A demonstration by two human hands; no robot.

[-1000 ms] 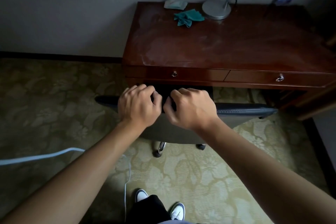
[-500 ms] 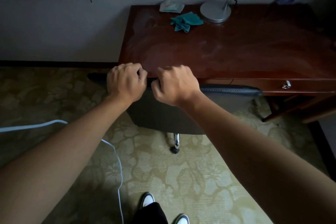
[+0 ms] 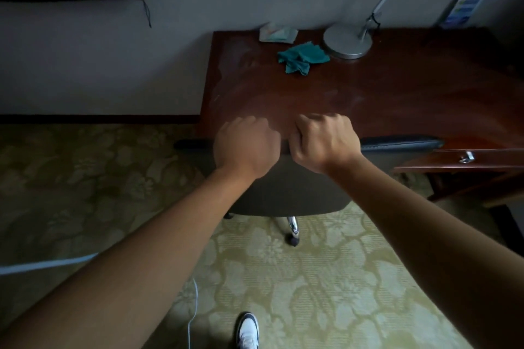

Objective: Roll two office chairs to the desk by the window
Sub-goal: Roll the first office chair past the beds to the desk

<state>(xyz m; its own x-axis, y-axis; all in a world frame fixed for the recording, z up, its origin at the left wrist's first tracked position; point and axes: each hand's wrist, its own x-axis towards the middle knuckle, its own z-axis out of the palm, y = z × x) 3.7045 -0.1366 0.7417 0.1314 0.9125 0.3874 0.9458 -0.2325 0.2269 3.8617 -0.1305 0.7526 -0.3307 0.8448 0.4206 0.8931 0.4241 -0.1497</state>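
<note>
A dark office chair [image 3: 289, 190] stands right against the front of a reddish wooden desk [image 3: 397, 99], its backrest top overlapping the desk's front edge. My left hand [image 3: 246, 147] and my right hand [image 3: 323, 143] sit side by side, both closed over the top edge of the backrest. The seat is hidden under the desk. One chrome leg with a black caster [image 3: 293, 239] shows below the backrest. Only this one chair is in view.
On the desk lie a teal cloth [image 3: 302, 56], a grey lamp base [image 3: 347, 42] and a pale packet [image 3: 278, 34]. A drawer handle [image 3: 466, 156] sticks out at right. A white cable [image 3: 42, 265] crosses the patterned carpet. My shoe [image 3: 248, 330] is below.
The chair has rolled forward until its backrest reaches the desk edge. Both hands went with it, still gripping the top. The view has come closer to the desk.
</note>
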